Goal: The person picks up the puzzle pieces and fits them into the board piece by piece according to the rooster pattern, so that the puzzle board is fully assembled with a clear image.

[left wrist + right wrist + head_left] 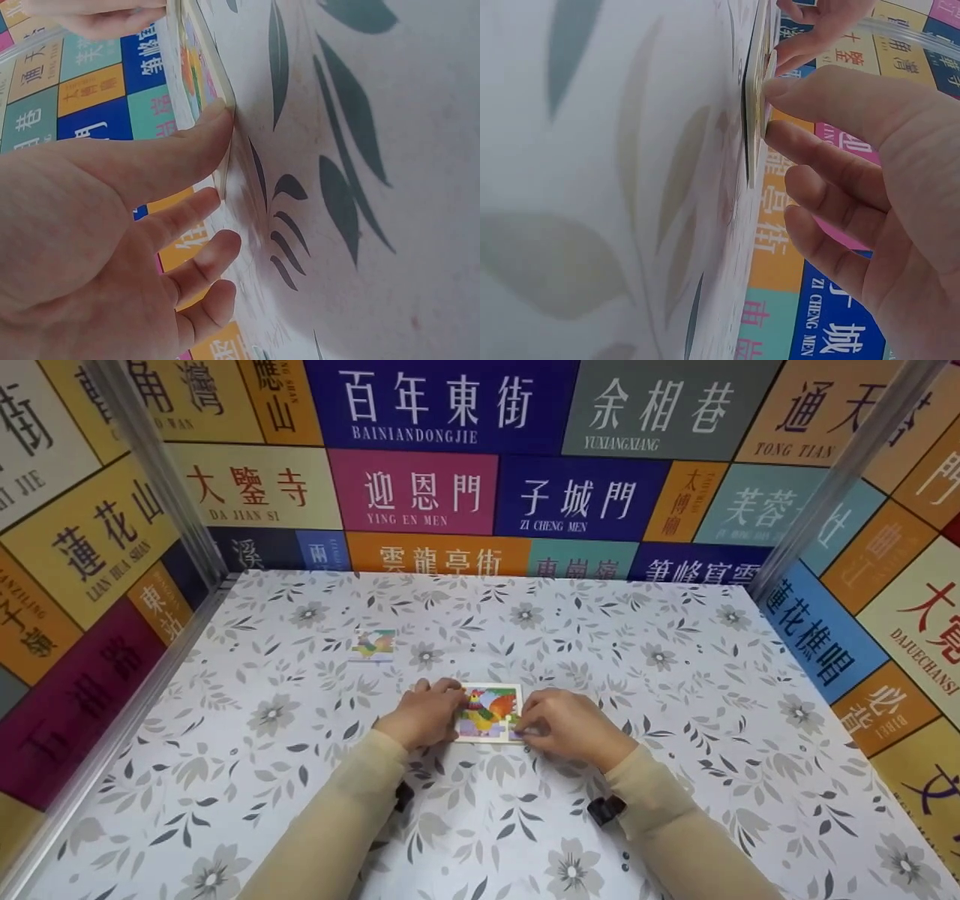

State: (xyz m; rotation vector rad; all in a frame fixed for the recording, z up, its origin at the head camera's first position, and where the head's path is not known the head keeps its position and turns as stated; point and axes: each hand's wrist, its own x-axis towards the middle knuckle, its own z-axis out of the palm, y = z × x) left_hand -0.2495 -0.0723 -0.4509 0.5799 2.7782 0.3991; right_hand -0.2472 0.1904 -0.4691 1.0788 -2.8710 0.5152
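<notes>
On the flowered tabletop lies a small framed jigsaw puzzle (487, 711) with a colourful rooster picture and a pale border. My left hand (426, 712) holds its left side; in the left wrist view the thumb (202, 139) presses the frame's edge, with the index fingertip close by. At the lower right of the picture, my right hand (570, 727) pinches a small, thin puzzle piece (769, 86) between thumb and index finger, right over the board. The fingers hide much of that piece. The other right fingers curl loosely beside the board.
A rooster picture card (373, 646) lies farther back on the left, apart from the hands. The table (570, 825) has a white cloth with grey flowers and leaves. Panels with large lettering (420, 491) stand behind and at both sides.
</notes>
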